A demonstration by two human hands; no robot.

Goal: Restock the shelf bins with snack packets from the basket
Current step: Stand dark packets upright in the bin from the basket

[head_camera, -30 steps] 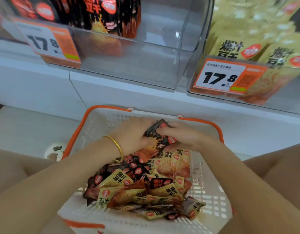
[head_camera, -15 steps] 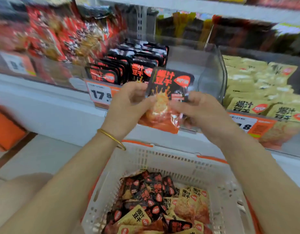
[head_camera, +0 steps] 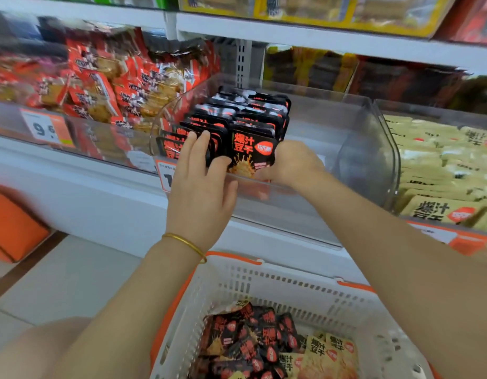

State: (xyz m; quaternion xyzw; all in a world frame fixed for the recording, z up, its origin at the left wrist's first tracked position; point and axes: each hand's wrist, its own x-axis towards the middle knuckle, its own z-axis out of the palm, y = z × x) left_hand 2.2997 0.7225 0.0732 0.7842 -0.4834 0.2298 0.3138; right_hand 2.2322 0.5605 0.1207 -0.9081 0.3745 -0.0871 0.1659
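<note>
Floor: pale tiles (head_camera: 53,280) are seen at the lower left of the frame, with an orange box (head_camera: 12,228) set at the left edge.
Shelving: a white shelf front (head_camera: 100,203) is run across the middle of the frame, and a second shelf board (head_camera: 319,36) along the top.
Left tag: "9" and a smaller "6" can be read on a white and orange price tag (head_camera: 46,128) at the left.
Centre tag: a second tag (head_camera: 165,177) below the middle bin is mostly hidden by the left hand (head_camera: 201,187); only "1" can be read.
Packet print: "爆汁豆干" is printed in red on the front packet (head_camera: 251,151), beside a red oval logo too small to read.
Red packets: red packets (head_camera: 100,86) are heaped at the upper left behind a clear front.
Clear bin: a clear bin (head_camera: 346,138) is placed at the centre, and black packets (head_camera: 236,113) are stood upright in two rows at its left side.
Left hand: it is laid on the front of the left row, fingers (head_camera: 198,143) straight and pressed together; a gold bangle (head_camera: 187,243) is worn on the wrist.
Front packet: it is held upright at the head of the right row, its lower part seen through the bin's clear front wall.
Right hand: the right hand (head_camera: 294,162) is curled round the packet's right edge, and the lower corner is pinched.
Yellow packets: yellow packets (head_camera: 442,165) with the same characters are stacked in the bin at the right.
Basket: a white basket (head_camera: 291,280) with an orange rim is seen at the bottom centre; loose packets (head_camera: 264,340), black and yellow, are lying inside.
</note>
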